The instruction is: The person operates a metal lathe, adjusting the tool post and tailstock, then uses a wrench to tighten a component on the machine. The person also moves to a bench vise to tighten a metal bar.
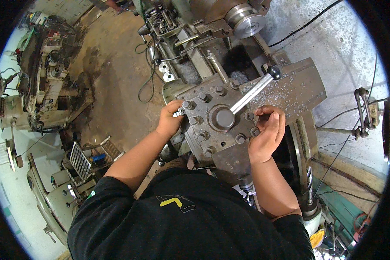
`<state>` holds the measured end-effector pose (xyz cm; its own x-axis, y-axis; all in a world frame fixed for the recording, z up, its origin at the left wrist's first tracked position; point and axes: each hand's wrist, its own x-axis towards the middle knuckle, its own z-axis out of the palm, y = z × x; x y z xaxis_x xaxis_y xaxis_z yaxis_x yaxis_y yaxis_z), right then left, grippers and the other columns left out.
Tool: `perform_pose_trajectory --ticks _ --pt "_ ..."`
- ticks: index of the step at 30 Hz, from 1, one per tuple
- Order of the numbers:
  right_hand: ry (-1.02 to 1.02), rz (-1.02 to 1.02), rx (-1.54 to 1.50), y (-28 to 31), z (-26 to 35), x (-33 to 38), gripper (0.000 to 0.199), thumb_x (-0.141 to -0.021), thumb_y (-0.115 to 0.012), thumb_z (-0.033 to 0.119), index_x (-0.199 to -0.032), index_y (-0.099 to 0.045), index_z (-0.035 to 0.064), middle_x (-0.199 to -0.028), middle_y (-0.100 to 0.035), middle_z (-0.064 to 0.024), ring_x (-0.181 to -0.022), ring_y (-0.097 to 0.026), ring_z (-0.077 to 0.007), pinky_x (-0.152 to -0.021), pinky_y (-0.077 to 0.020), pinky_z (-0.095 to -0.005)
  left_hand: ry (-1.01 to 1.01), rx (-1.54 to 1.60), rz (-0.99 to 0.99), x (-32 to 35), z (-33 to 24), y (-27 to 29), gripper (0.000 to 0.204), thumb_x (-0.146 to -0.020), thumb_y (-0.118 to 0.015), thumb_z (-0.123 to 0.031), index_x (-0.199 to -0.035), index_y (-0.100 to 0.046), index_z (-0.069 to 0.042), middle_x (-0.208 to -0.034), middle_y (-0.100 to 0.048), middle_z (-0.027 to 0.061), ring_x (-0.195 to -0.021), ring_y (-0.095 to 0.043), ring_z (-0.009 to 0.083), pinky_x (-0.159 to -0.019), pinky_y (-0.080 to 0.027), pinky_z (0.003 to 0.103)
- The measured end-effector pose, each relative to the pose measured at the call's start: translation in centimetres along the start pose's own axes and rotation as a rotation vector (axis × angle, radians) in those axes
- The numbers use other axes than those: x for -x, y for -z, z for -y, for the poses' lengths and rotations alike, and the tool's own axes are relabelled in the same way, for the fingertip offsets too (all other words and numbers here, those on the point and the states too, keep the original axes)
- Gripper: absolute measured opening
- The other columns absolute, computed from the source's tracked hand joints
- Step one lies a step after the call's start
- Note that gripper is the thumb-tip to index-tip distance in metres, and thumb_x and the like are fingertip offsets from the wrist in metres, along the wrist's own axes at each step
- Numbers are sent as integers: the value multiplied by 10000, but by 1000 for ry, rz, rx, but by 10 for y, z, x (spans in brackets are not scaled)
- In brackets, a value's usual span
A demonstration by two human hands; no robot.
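Gripping the square tool post point(221, 123) of a lathe from both sides.

The left hand point(170, 119) is closed around the post's left corner, where a small bright metal piece point(180, 112) is pinched. The right hand point(268, 132) is curled half shut against the right edge, beside a bolt point(255, 131). The post is seen as a grey, worn steel block, ringed with bolt heads, with a round hub at its centre and a shiny lever point(253, 91) ending in a black knob point(273, 72).

Stained dirt floor point(112, 82) — speckled concrete wall point(346, 52)
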<state>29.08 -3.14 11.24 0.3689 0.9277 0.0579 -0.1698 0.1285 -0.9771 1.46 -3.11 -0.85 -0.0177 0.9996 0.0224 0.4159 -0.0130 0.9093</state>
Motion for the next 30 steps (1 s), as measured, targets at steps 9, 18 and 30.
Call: perform_pose_trajectory --ticks 9,18,30 --pt "-46 44 164 1 7 -2 191 -1022 -454 161 -952 -564 21 -911 -584 -53 -845 -530 -136 -790 -432 -280 55 34 -5 1 4 -2 444 -669 -614 140 -1079 -674 -22 -1117 -659 140 -1086 -621 306 -962 -466 352" --pt "-342 212 -191 -32 48 -99 440 -1027 -439 383 -1192 -582 0 -1012 -609 -123 -844 -568 -207 -933 -437 -359 131 170 1 -1 25 -5 468 -669 -622 134 -1107 -668 -28 -1108 -652 111 -1084 -613 274 -965 -450 327" --pt "-283 287 -660 29 66 54 219 -970 -559 213 -1118 -577 52 -663 -515 -20 -710 -557 -161 -985 -424 -428 124 284 93 -6 21 1 436 -750 -656 91 -1171 -648 -21 -1107 -643 119 -1041 -605 243 -934 -453 337"
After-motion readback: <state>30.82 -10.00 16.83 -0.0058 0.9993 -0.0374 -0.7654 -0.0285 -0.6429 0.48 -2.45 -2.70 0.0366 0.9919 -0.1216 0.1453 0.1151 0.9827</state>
